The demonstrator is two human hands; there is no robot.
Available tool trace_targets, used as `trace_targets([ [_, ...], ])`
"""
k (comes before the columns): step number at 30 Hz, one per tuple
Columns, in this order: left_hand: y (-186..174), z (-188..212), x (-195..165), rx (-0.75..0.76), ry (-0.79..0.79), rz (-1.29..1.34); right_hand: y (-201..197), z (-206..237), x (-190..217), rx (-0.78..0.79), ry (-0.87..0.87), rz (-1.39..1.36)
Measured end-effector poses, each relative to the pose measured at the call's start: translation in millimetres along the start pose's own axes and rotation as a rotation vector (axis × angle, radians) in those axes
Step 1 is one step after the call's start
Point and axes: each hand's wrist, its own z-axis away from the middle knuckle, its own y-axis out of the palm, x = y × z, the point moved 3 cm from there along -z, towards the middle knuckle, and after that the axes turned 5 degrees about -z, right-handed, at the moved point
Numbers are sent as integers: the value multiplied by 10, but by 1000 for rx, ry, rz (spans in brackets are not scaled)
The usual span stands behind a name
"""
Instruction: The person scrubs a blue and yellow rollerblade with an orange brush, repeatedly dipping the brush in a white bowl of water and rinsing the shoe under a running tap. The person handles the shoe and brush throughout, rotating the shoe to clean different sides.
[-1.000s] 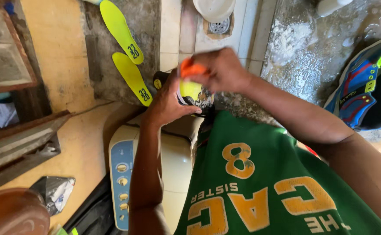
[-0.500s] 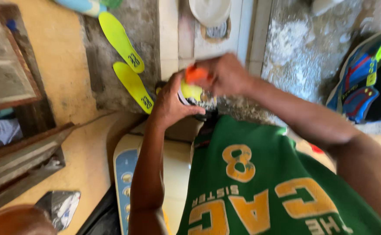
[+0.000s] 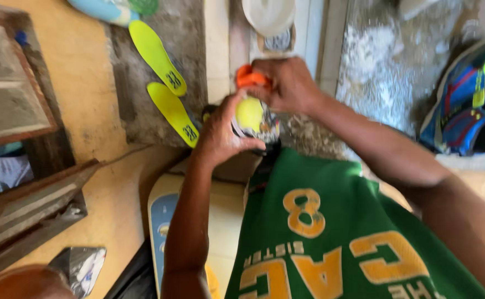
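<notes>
Two hands are in view, both the wearer's own. The left hand [image 3: 220,133] is wrapped around the side of one shoe [image 3: 256,124], a dark item with a yellow-green panel facing up, holding it just above the front edge of a cream appliance [image 3: 226,221]. The right hand [image 3: 289,86] is clenched on one orange object [image 3: 252,77], pressed against the top of the shoe; what the object is cannot be told, as the fingers cover most of it. Two yellow-green insoles [image 3: 156,52] [image 3: 174,112] lie flat on a rough grey concrete strip [image 3: 190,33], one above the other and just apart, both slanted the same way. One more shoe [image 3: 112,9], pale blue with green, lies at the top edge beyond them. One white round basin [image 3: 269,14] sits over a small floor drain [image 3: 278,41]. One blue bag [image 3: 461,111] with red and yellow trim rests at the right on wet, soapy grey floor [image 3: 386,72]. At the left stand a yellow-painted wall surface [image 3: 87,111] and dark wooden frames [image 3: 21,205]; one crumpled silver wrapper [image 3: 82,266] lies at the bottom left. The wearer's green garment [image 3: 336,232] fills the lower foreground.
</notes>
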Motion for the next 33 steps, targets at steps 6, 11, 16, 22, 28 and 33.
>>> trace_targets([
  [6,-31,128,222,-84,-37,38,590,432,-574,-40,176,-529],
  [11,68,175,421,-91,-41,-74,807,693,-1032,-47,246,-843],
  [16,120,203,321,-126,-41,-23,755,817,-952,-15,188,-559],
  [22,171,231,154,-112,-24,-34,784,1040,-1221,-32,535,-746],
  [28,165,227,103,-134,-82,3,1018,1181,-1509,-49,448,-725],
  [33,214,291,29,-139,-73,-34,1095,1223,-1654,-142,379,-1137],
])
